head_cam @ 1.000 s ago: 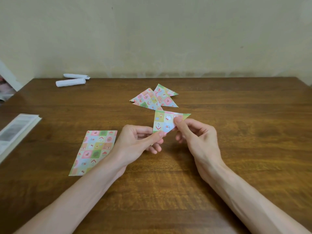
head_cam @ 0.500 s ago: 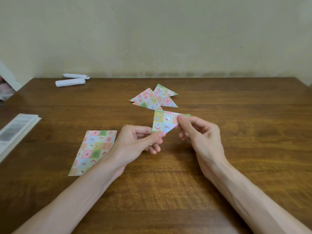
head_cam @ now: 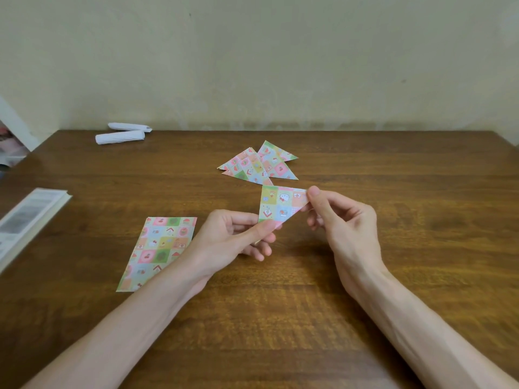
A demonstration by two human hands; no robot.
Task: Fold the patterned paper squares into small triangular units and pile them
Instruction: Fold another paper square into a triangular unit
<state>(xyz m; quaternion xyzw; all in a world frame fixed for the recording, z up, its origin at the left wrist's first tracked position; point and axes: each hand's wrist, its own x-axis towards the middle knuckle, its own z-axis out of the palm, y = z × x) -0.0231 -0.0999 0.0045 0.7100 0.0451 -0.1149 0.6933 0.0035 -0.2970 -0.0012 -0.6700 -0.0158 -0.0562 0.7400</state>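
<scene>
Head view: both hands are working at the centre of the tabletop (head_cam: pixel 393 248), above bare wood.
Held unit: folded triangle (head_cam: pixel 280 204) is hanging in the air between the hands, long edge on top, point down at 6 o'clock.
Left hand (head_cam: pixel 233 237): thumb and fingers are pinching the lower point of the triangle; closed on paper.
Right hand (head_cam: pixel 342 220): thumb and forefinger are pinching the right corner, at 3 o'clock of the triangle; closed on paper.
Step in hand (judgement): the unit is looking folded and is likely being creased or squared up before piling.
Doing it well: keeping both pinches light, running the thumb along the fold so the layers are lying flush, not twisting the corners against each other.
Pile (head_cam: pixel 259 165): finished triangles are lying overlapped at 12 o'clock of the held unit, just beyond it; count is unclear, at least two.
Flat sheet (head_cam: pixel 158 252): unfolded patterned paper is lying at 9 o'clock of the left hand, partly under the left forearm.
Others: white paper rolls (head_cam: pixel 123 133) at 11 o'clock, far edge; book (head_cam: pixel 28 220) at 9 o'clock, left edge.
Obstruction: nothing is standing between the held unit and the pile; paper is thin and may be sliding when set down.
</scene>
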